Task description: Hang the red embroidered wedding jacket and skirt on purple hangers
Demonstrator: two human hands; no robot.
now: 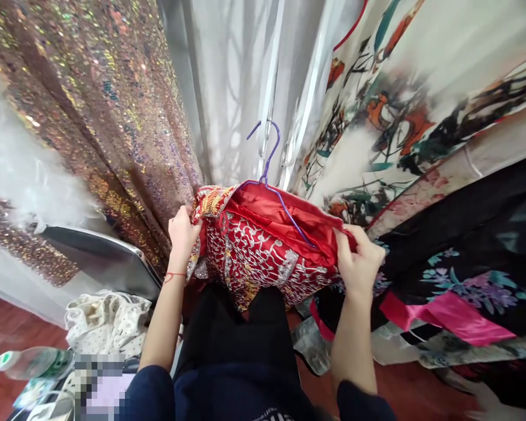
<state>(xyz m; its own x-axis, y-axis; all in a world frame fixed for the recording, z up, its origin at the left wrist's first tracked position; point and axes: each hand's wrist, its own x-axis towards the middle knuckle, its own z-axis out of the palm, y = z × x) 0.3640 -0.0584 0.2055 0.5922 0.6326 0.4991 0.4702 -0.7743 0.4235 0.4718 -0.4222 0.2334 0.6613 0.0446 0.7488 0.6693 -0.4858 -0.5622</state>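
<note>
A red garment (263,248) with silver and gold embroidery hangs on a purple wire hanger (272,169) in front of me. My left hand (183,233) is closed on the garment's left edge near the collar. My right hand (358,257) grips its right edge, fingers curled over the red lining. The hanger's hook points up, free of any rail. A red string circles my left wrist.
A sequined gold fabric (92,117) hangs at left, sheer white curtain (232,88) behind, painted floral cloth (412,111) and black floral garment with pink sash (456,292) at right. A white dotted bag (105,321) and a plastic bottle (30,362) lie lower left on the wooden floor.
</note>
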